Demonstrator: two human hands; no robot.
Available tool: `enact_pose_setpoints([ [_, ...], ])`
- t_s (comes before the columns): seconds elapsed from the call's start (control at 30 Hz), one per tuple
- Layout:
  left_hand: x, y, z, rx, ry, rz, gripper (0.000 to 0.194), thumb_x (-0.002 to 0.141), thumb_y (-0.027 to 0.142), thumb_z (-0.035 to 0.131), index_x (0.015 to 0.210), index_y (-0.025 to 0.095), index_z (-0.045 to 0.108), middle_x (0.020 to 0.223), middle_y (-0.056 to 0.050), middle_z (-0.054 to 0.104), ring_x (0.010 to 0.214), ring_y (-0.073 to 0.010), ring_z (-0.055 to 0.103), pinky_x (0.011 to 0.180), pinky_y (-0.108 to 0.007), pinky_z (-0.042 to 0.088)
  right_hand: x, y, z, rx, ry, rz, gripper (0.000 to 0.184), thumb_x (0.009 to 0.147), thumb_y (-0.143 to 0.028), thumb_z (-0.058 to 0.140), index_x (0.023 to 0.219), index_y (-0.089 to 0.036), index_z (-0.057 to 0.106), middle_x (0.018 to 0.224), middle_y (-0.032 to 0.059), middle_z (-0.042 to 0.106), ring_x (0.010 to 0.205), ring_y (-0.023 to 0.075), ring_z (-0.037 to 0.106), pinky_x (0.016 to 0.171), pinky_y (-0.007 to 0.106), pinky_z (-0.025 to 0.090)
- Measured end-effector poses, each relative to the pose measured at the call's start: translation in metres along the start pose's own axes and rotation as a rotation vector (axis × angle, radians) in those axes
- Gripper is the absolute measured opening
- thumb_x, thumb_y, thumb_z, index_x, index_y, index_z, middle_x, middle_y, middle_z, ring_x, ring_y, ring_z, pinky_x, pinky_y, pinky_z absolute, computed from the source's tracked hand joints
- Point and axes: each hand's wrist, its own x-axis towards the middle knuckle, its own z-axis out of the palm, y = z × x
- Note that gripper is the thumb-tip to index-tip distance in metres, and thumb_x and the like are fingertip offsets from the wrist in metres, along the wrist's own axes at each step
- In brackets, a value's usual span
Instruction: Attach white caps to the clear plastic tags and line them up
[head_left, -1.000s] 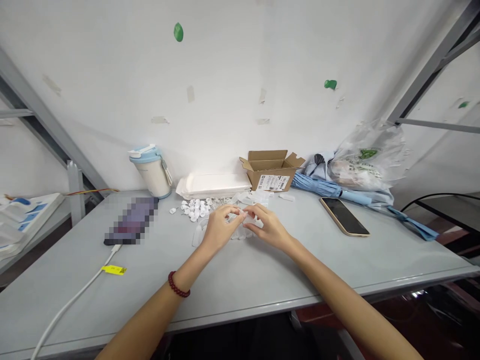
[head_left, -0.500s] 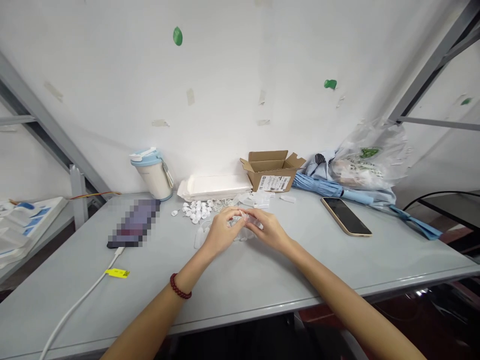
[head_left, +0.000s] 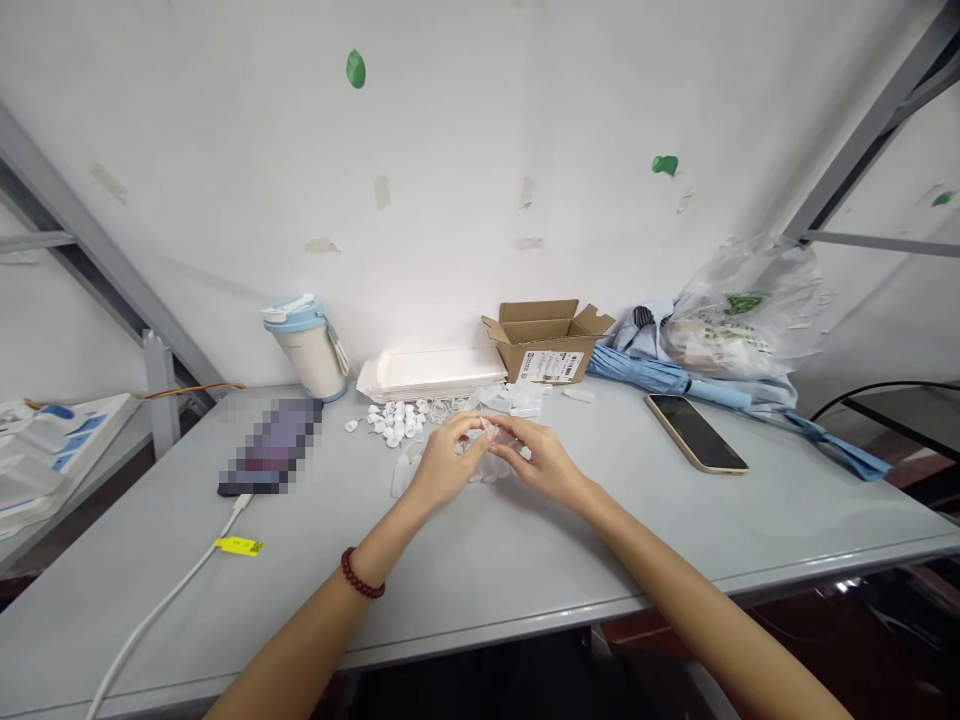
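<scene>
My left hand and my right hand meet over the middle of the table, fingertips pinched together. Between them is a small clear plastic piece, mostly covered by the fingers, so its exact kind is hidden. More clear plastic pieces lie on the table under and beside my left hand. Just behind the hands lie several small white caps in a loose heap. Clear plastic parts are gathered in front of the cardboard box.
On the grey table stand a blue-lidded tumbler, a stack of white trays and an open cardboard box. A cabled phone lies left. Another phone, a blue umbrella and a plastic bag lie right.
The view has shifted very slightly. Both hands stay together in the same place, with only a small shift of the fingers around the clear piece.
</scene>
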Motion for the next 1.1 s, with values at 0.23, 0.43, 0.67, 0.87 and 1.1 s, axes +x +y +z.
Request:
enact_pose_setpoints([
  [0.23, 0.001, 0.0, -0.002, -0.01, -0.017, -0.017, 0.023, 0.085, 0.035, 0.05, 0.093, 0.022, 0.067, 0.115, -0.006, 0.061, 0.109, -0.0219, 0.053, 0.083, -0.032, 0.047, 0.001, -0.006, -0.003, 0.096, -0.021, 0.078, 0.036, 0.089, -0.024, 0.047, 0.124, -0.022, 0.053, 0.113, 0.0084, 0.064, 0.094, 0.0187, 0.063, 0.078, 0.033, 0.053],
  [0.43, 0.001, -0.005, -0.002, 0.037, 0.002, 0.012, 0.022, 0.084, 0.032, 0.052, 0.097, 0.022, 0.067, 0.118, -0.007, 0.059, 0.114, -0.0231, 0.05, 0.09, -0.036, 0.045, 0.0, -0.004, -0.002, 0.139, -0.01, 0.114, 0.036, 0.088, -0.025, 0.048, 0.124, -0.02, 0.054, 0.109, 0.0085, 0.066, 0.086, 0.0173, 0.065, 0.077, 0.033, 0.054],
  [0.67, 0.001, -0.01, 0.002, 0.143, 0.077, 0.008, 0.022, 0.085, 0.028, 0.052, 0.1, 0.021, 0.066, 0.112, -0.007, 0.062, 0.11, -0.0229, 0.053, 0.094, -0.04, 0.044, 0.002, -0.004, -0.006, 0.148, -0.006, 0.2, 0.034, 0.087, -0.029, 0.049, 0.117, -0.018, 0.058, 0.098, 0.0083, 0.069, 0.078, 0.0173, 0.067, 0.072, 0.031, 0.054],
  [0.87, -0.004, -0.004, 0.012, 0.4, 0.19, 0.352, 0.033, 0.085, 0.018, 0.047, 0.118, 0.017, 0.05, 0.119, -0.012, 0.054, 0.115, -0.0245, 0.047, 0.097, -0.044, 0.042, 0.004, 0.0, -0.009, 0.179, 0.099, 0.397, 0.031, 0.081, -0.035, 0.056, 0.104, -0.015, 0.062, 0.091, 0.0095, 0.07, 0.073, 0.0208, 0.068, 0.064, 0.032, 0.053],
  [1.1, 0.004, 0.001, 0.027, 0.552, 0.043, 0.495, 0.037, 0.08, 0.018, 0.055, 0.116, 0.013, 0.048, 0.121, -0.014, 0.053, 0.118, -0.029, 0.042, 0.098, -0.046, 0.04, 0.008, 0.002, -0.016, 0.309, 0.14, 0.477, 0.033, 0.075, -0.043, 0.06, 0.089, -0.013, 0.063, 0.081, 0.0065, 0.066, 0.071, 0.0192, 0.066, 0.062, 0.029, 0.051],
])
